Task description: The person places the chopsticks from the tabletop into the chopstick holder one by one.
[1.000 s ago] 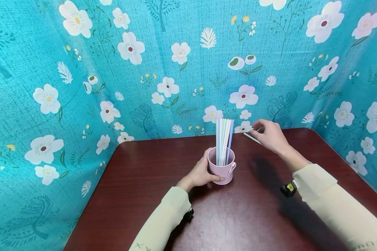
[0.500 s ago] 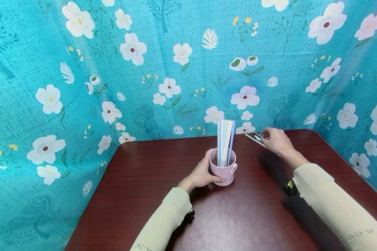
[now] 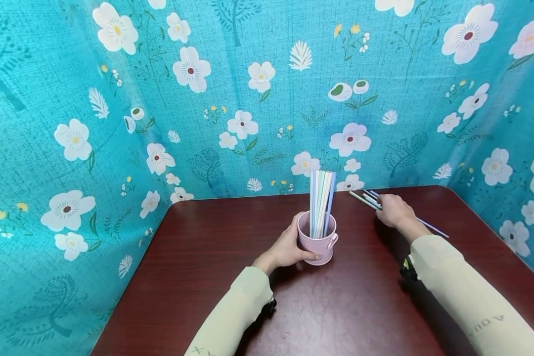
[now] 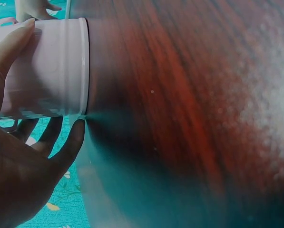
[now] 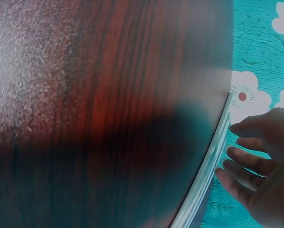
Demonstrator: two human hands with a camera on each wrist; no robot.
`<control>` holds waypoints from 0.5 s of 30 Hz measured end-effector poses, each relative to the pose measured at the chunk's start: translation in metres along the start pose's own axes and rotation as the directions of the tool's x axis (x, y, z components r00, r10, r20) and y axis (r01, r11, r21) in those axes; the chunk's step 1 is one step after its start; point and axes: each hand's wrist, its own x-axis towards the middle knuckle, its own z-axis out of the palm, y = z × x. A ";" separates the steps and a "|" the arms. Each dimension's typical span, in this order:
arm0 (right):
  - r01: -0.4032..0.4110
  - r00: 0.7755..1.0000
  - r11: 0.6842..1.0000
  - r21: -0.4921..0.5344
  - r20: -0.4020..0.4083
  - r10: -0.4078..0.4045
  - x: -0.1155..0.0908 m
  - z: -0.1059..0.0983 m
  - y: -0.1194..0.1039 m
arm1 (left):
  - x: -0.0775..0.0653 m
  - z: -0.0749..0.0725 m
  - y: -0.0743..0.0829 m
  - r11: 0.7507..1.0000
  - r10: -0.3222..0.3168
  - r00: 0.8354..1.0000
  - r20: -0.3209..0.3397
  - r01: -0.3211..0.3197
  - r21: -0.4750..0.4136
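My left hand (image 3: 285, 247) grips a small pink bucket (image 3: 319, 249) from its left side, with the thumb across the front. In the left wrist view, the fingers (image 4: 68, 149) curve round the bucket's wall. Several pastel straws (image 3: 322, 202) stand in the bucket, leaning slightly. At the table's back right, my right hand (image 3: 394, 210) is low over loose straws (image 3: 359, 198) lying there. The right wrist view shows those fingers (image 5: 249, 164) loosely bent beside the straws, holding none. Part of the straws is hidden behind that hand in the head view.
A single pale purple straw (image 3: 432, 228) lies right of my right hand. The dark red-brown table (image 3: 213, 247) meets a turquoise flowered cloth (image 3: 249, 94) at its back and sides.
My right hand has moved right and down towards the table, bringing more of the lying straws into sight. The left hand still holds the bucket in place.
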 end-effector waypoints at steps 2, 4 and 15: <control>0.000 1.000 1.000 -0.004 0.009 0.000 0.000 0.002 0.000 | 0.000 0.000 0.001 1.000 0.003 1.000 -0.002 -0.003 0.003; -0.004 1.000 1.000 -0.009 0.023 0.005 0.001 0.004 0.000 | 0.000 0.000 0.002 1.000 0.003 1.000 -0.003 -0.003 0.005; -0.014 0.999 1.000 -0.023 0.040 0.015 0.000 0.008 0.001 | 0.001 0.001 0.002 1.000 0.003 1.000 0.001 -0.003 0.013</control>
